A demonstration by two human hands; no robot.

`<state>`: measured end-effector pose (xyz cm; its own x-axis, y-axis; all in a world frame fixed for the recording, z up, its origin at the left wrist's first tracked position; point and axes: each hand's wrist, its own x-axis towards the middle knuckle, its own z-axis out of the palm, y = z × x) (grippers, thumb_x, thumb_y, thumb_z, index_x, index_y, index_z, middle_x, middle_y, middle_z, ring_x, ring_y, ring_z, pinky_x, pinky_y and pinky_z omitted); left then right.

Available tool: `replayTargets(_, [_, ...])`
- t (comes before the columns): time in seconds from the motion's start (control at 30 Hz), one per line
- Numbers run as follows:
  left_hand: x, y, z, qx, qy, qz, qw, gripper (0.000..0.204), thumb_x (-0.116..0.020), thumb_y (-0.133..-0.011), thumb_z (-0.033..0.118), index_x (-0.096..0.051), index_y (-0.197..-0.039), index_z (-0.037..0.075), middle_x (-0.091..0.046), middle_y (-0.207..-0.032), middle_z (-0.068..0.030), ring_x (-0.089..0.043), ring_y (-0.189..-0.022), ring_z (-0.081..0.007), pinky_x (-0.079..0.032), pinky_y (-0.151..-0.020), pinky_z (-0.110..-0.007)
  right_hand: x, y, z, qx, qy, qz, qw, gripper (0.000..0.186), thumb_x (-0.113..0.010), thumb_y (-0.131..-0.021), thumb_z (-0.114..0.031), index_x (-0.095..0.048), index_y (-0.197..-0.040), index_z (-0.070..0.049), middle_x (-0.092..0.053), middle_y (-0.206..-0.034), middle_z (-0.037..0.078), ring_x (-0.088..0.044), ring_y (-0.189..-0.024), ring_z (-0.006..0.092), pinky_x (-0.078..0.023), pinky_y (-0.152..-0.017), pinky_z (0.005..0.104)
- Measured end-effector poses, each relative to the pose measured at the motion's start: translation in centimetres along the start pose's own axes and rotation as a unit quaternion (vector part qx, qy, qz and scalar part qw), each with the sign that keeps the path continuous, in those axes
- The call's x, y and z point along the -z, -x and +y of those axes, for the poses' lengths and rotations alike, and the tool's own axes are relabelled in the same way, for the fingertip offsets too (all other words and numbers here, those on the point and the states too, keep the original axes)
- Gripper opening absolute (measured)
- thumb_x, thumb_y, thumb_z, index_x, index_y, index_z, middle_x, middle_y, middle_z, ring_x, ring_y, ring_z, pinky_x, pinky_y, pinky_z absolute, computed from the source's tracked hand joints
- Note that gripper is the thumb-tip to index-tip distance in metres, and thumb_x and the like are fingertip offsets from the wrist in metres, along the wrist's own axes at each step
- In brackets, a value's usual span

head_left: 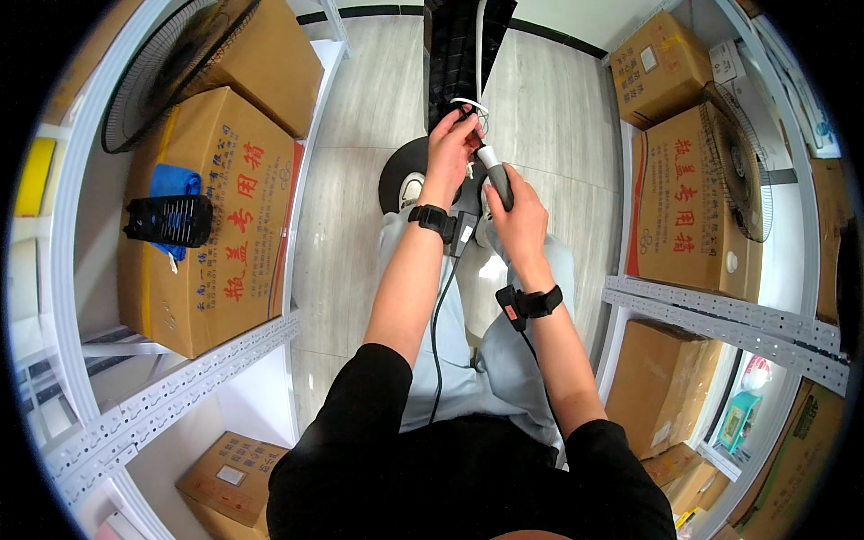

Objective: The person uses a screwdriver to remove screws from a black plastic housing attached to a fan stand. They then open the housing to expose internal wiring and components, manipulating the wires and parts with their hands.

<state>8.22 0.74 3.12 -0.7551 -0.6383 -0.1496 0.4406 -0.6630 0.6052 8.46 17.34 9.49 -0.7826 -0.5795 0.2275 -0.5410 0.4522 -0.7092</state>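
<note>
My right hand (517,216) grips a grey tool handle with a white upper section (498,175), pointed up toward my left hand (450,148). My left hand is closed at the foot of a black upright column (441,54), pinching among dark and white cables; exactly what is between the fingertips is too small to make out. A white cable (479,54) runs along the column and loops by the fingers. A round black base (396,166) lies behind my hands, beside my shoes. Straps with small devices and dark cords are on both wrists.
Metal shelves (180,378) flank me, holding cardboard boxes (216,270) (666,225). On the left are a black fan grille (162,67), a blue cloth (180,180) and a black slatted part (166,220). Another fan grille (742,162) is on the right. A dark-edged wall (562,22) stands ahead.
</note>
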Motion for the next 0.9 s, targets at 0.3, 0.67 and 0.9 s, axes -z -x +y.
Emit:
replayTargets(0.3, [-0.4,0.5,0.0,0.004,-0.009,0.039,0.999,0.020,-0.065,-0.090,0.010,-0.055,-0.105,0.001,-0.065,-0.091,-0.0090,-0.062,-0.080,-0.0169,-0.050,-0.075,-0.030,0.4,-1.1,3.1,-0.341,-0.554,-0.207,0.731,0.044,-0.051,-0.099,-0.039,-0.059,-0.116,0.001,-0.065,-0.085,0.009,-0.048,-0.057,0.0053,-0.029,-0.038,0.0164])
replayTargets(0.67, [0.2,0.3,0.0,-0.001,-0.016,0.029,0.999,0.019,-0.066,-0.088,0.007,-0.058,-0.104,0.001,-0.065,-0.093,-0.0076,-0.062,-0.078,-0.0145,-0.049,-0.071,-0.025,0.3,-1.1,4.0,-0.370,-0.584,-0.231,0.685,0.045,-0.054,-0.096,-0.045,-0.059,-0.112,-0.003,-0.067,-0.084,0.009,-0.057,-0.063,0.0105,-0.044,-0.054,0.0249])
replayTargets(0.9, [-0.3,0.6,0.2,0.004,-0.012,0.050,0.999,0.020,-0.066,-0.089,0.010,-0.057,-0.103,-0.001,-0.065,-0.091,-0.0084,-0.063,-0.080,-0.0159,-0.050,-0.073,-0.028,-1.7,0.5,1.7,-0.015,-0.068,0.075,0.995,0.042,-0.074,-0.083,-0.031,-0.060,-0.114,-0.005,-0.066,-0.084,0.011,-0.060,-0.068,0.0241,-0.049,-0.068,0.0392])
